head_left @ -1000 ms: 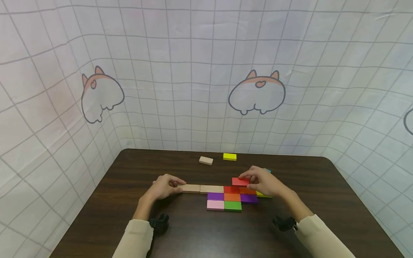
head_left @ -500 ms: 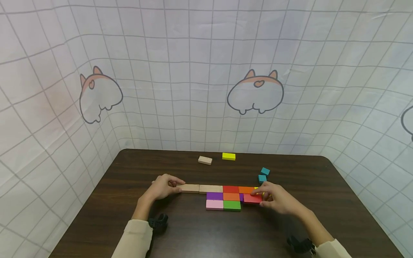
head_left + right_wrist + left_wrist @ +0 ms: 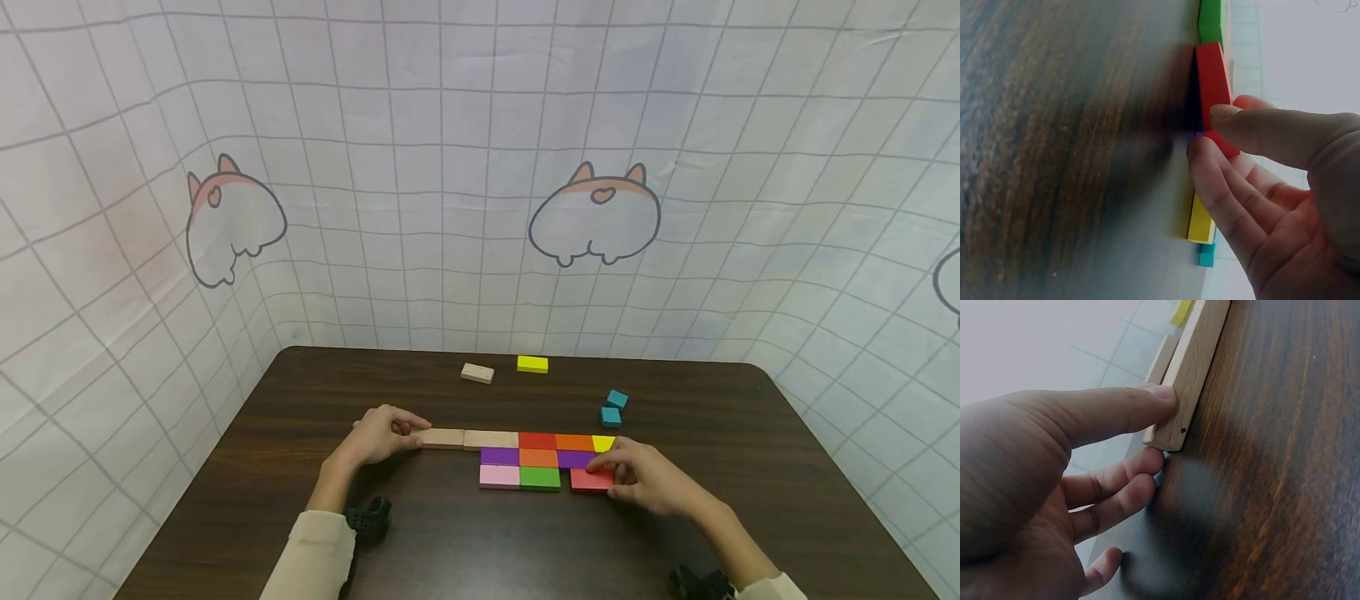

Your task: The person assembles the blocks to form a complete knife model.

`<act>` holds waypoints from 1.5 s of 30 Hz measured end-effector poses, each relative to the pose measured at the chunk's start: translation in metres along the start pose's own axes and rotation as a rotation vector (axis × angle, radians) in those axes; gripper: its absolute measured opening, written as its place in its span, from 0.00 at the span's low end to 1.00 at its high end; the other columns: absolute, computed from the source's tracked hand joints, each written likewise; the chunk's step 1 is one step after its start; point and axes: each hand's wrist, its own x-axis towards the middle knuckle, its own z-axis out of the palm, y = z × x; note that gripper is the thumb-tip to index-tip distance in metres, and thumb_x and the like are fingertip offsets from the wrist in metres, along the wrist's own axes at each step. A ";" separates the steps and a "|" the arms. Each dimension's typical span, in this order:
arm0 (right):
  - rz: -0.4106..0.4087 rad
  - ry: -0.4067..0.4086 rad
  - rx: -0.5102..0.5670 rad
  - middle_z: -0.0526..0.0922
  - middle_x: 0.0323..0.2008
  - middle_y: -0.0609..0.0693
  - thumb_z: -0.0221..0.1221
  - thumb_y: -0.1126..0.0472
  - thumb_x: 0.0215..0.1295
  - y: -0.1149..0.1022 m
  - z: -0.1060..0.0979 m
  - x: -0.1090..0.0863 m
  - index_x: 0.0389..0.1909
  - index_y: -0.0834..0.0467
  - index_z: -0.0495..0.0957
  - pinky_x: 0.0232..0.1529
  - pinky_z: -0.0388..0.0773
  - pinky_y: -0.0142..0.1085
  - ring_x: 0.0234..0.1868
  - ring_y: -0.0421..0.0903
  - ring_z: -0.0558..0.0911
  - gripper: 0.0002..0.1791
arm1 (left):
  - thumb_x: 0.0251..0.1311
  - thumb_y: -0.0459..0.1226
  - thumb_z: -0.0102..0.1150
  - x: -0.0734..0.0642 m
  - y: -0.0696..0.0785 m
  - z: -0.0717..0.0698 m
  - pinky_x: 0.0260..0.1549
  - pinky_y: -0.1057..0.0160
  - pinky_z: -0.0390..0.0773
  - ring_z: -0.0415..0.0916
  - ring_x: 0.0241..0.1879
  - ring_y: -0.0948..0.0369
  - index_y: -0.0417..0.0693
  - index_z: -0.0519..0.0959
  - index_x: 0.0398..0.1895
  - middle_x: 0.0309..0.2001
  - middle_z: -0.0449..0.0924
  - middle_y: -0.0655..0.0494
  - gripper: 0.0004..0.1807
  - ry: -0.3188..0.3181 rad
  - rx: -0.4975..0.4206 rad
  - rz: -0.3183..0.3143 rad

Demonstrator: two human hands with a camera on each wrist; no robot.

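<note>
My left hand (image 3: 381,435) pinches the left end of a plain wooden block (image 3: 442,437), thumb on its near side. In the left wrist view, that block (image 3: 1194,369) lies flat on the table. My right hand (image 3: 651,479) grips a red block (image 3: 588,480) between thumb and fingers, just right of the green block (image 3: 539,478) and in front of a purple block (image 3: 574,458). In the right wrist view, the red block (image 3: 1213,75) sits tilted slightly, with a dark gap beneath it. A second plain block (image 3: 491,439) continues the left row.
Another red block (image 3: 536,441), two orange ones, a yellow, a purple (image 3: 499,456) and a pink block (image 3: 499,476) adjoin the arrangement. Two small teal blocks (image 3: 611,417) lie behind my right hand. Farther back are a loose wooden block (image 3: 477,373) and a yellow block (image 3: 532,364).
My right hand has carried the red block from behind the back row over the purple block to the front, beside the green one. My left hand has stayed put.
</note>
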 end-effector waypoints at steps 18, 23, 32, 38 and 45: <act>0.060 0.012 0.022 0.80 0.43 0.49 0.69 0.63 0.64 0.004 -0.002 -0.002 0.50 0.54 0.85 0.37 0.79 0.29 0.35 0.35 0.78 0.14 | 0.60 0.40 0.72 -0.001 0.000 0.000 0.62 0.15 0.36 0.75 0.39 0.60 0.61 0.90 0.46 0.38 0.81 0.59 0.11 -0.007 -0.018 0.008; 0.047 0.014 -0.004 0.80 0.42 0.47 0.69 0.61 0.64 0.005 -0.002 0.000 0.47 0.53 0.86 0.36 0.78 0.29 0.34 0.35 0.76 0.11 | 0.61 0.39 0.72 -0.002 0.001 -0.001 0.63 0.16 0.34 0.75 0.37 0.60 0.61 0.90 0.46 0.35 0.80 0.60 0.11 -0.012 -0.028 0.000; 0.033 0.013 -0.028 0.80 0.41 0.45 0.70 0.61 0.64 0.005 -0.001 0.004 0.46 0.51 0.87 0.36 0.77 0.29 0.33 0.34 0.74 0.11 | 0.61 0.39 0.71 -0.001 0.000 -0.001 0.63 0.16 0.33 0.75 0.37 0.60 0.61 0.90 0.47 0.35 0.80 0.60 0.11 -0.014 -0.034 -0.004; 0.032 0.009 -0.046 0.81 0.41 0.45 0.70 0.61 0.63 0.004 0.001 0.007 0.46 0.51 0.87 0.35 0.77 0.29 0.33 0.33 0.74 0.10 | 0.61 0.39 0.72 -0.001 0.000 -0.001 0.63 0.16 0.34 0.75 0.37 0.61 0.62 0.90 0.46 0.35 0.81 0.61 0.11 -0.011 -0.031 -0.007; 0.033 0.007 -0.060 0.80 0.39 0.44 0.70 0.61 0.63 0.001 0.002 0.011 0.46 0.51 0.87 0.36 0.77 0.29 0.33 0.33 0.74 0.10 | 0.61 0.39 0.71 -0.001 0.000 -0.001 0.63 0.16 0.34 0.75 0.36 0.61 0.61 0.90 0.47 0.34 0.80 0.61 0.11 -0.014 -0.029 -0.006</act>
